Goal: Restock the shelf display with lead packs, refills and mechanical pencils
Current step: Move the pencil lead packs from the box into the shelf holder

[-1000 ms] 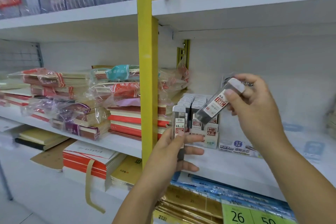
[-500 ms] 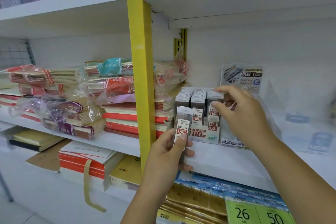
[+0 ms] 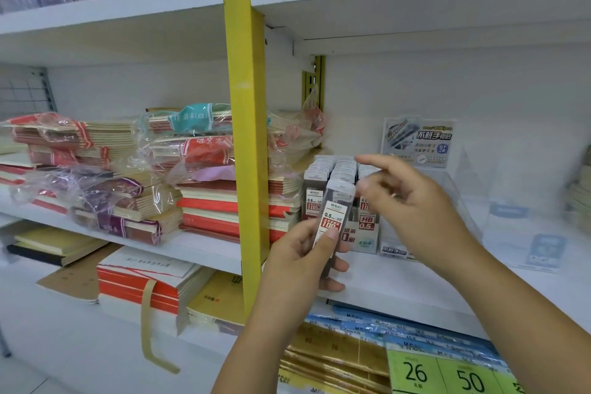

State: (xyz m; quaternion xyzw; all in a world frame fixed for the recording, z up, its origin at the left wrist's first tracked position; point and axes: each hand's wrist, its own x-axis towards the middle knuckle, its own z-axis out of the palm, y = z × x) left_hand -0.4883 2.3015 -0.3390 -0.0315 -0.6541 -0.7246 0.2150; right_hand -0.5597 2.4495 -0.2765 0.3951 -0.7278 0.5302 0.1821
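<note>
Right hand [image 3: 415, 206] lifted, lead pack [image 3: 334, 217] in left hand [image 3: 299, 262], box [image 3: 366, 229] behind

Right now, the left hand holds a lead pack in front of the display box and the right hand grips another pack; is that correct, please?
Not quite. The right hand holds nothing; its fingers are loose by the display box. The left hand does hold a lead pack in front of that box, as the head view shows.
</note>
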